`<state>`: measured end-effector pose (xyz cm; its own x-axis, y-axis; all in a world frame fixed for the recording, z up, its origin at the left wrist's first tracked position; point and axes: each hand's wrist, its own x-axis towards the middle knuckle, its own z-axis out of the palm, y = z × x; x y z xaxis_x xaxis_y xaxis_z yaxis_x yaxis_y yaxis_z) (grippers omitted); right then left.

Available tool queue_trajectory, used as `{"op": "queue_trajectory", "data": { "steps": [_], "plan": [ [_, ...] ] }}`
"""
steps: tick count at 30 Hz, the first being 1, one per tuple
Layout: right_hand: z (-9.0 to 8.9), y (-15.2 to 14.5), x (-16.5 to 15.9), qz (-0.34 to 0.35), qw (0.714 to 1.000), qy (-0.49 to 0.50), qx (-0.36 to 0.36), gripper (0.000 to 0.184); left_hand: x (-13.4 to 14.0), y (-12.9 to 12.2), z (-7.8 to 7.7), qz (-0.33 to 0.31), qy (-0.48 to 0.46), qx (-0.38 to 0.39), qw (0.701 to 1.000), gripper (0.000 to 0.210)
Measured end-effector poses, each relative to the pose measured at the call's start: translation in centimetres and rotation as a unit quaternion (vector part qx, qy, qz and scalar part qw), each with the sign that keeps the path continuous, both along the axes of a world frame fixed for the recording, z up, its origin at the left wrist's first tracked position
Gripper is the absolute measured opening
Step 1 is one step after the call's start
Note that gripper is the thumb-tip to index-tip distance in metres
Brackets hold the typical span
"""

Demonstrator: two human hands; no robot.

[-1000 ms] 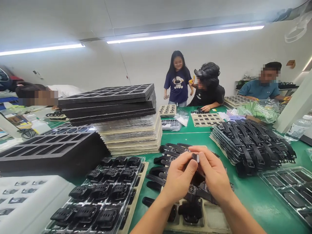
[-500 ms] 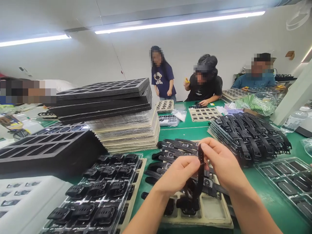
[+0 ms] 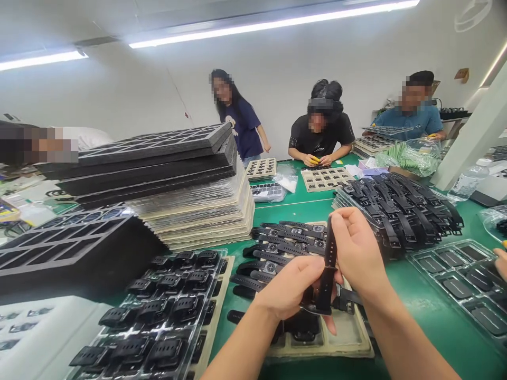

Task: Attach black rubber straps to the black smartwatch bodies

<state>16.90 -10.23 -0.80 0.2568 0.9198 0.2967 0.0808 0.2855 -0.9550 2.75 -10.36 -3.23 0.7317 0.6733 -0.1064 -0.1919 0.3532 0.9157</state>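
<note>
A black smartwatch strap [image 3: 330, 252] stands upright between my two hands, its lower part curving toward a watch that my fingers partly hide. My left hand [image 3: 291, 285] grips it around the middle, thumb against the buckle area. Higher up, my right hand [image 3: 354, 245] pinches the strap's upper end. Below them lies a beige tray [image 3: 348, 338] of compartments, with a dark watch [image 3: 304, 328] in its front row. Several smartwatches [image 3: 273, 248] with straps spread out, sensor backs upward, fill its farther rows.
Left, a clear tray [image 3: 198, 316] holds buckled watches, beside black foam trays [image 3: 130, 258] and a tall tray stack [image 3: 222, 211]. Strapped watches [image 3: 400, 211] pile at right, near another clear tray [image 3: 420, 258]. Co-workers [image 3: 322, 126] are across the table; another person's hand [image 3: 501, 261] shows at right.
My hands have straightened the strap upright, and the watch has lifted and turned. Another person's hand has appeared at the right edge. The standing person across the table leans sideways.
</note>
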Motion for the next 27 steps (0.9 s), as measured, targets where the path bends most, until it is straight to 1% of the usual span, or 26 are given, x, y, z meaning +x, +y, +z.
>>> {"op": "queue_trajectory", "data": {
  "steps": [4, 8, 15, 17, 18, 19, 20, 21, 22, 24, 25, 26, 27],
  "plan": [
    [-0.1, 0.2, 0.1, -0.024, 0.999, -0.02, 0.008, 0.027, -0.1, 0.1, 0.1, -0.007, 0.005, 0.012, 1.0, 0.055],
    [-0.1, 0.3, 0.2, -0.044, 0.998, -0.032, 0.017, 0.026, -0.3, 0.1, -0.1, -0.027, 0.007, 0.014, 1.0, 0.056],
    [-0.2, 0.6, 0.1, -0.038, 0.999, -0.023, 0.025, 0.024, 0.2, -0.3, -0.1, -0.014, 0.0, 0.025, 1.0, 0.059],
    [-0.2, 0.6, 0.1, -0.033, 0.999, -0.016, 0.022, 0.024, 0.2, -0.3, 0.0, -0.008, 0.018, 0.05, 0.999, 0.063],
    [-0.1, 0.5, 0.2, -0.029, 0.999, -0.011, 0.021, 0.025, 0.1, -0.4, 0.1, -0.002, 0.034, 0.081, 0.996, 0.065],
    [0.0, 0.4, 0.3, -0.02, 1.0, -0.006, 0.021, 0.025, 0.0, -0.4, 0.3, 0.013, 0.06, 0.133, 0.989, 0.065],
    [0.1, 0.2, 0.5, -0.005, 1.0, -0.005, 0.024, 0.026, -0.2, -0.4, 0.5, 0.04, 0.096, 0.204, 0.973, 0.064],
    [0.3, 0.0, 0.7, 0.015, 0.999, -0.013, 0.029, 0.027, -0.4, -0.4, 0.7, 0.08, 0.141, 0.287, 0.944, 0.061],
    [0.5, -0.2, 0.9, 0.042, 0.998, -0.032, 0.033, 0.029, -0.7, -0.3, 0.9, 0.129, 0.189, 0.375, 0.898, 0.057],
    [0.9, -0.6, 1.3, 0.116, 0.988, -0.101, 0.022, 0.03, -1.3, -0.2, 1.2, 0.227, 0.275, 0.522, 0.775, 0.044],
    [1.1, -0.8, 1.4, 0.153, 0.979, -0.137, 0.006, 0.029, -1.6, -0.2, 1.2, 0.26, 0.307, 0.572, 0.715, 0.038],
    [1.1, -0.9, 1.5, 0.181, 0.97, -0.161, -0.013, 0.029, -1.9, -0.2, 1.2, 0.28, 0.329, 0.61, 0.665, 0.034],
    [1.0, -0.9, 1.4, 0.197, 0.965, -0.168, -0.03, 0.031, -2.1, -0.2, 1.2, 0.292, 0.343, 0.637, 0.626, 0.032]
  ]
}}
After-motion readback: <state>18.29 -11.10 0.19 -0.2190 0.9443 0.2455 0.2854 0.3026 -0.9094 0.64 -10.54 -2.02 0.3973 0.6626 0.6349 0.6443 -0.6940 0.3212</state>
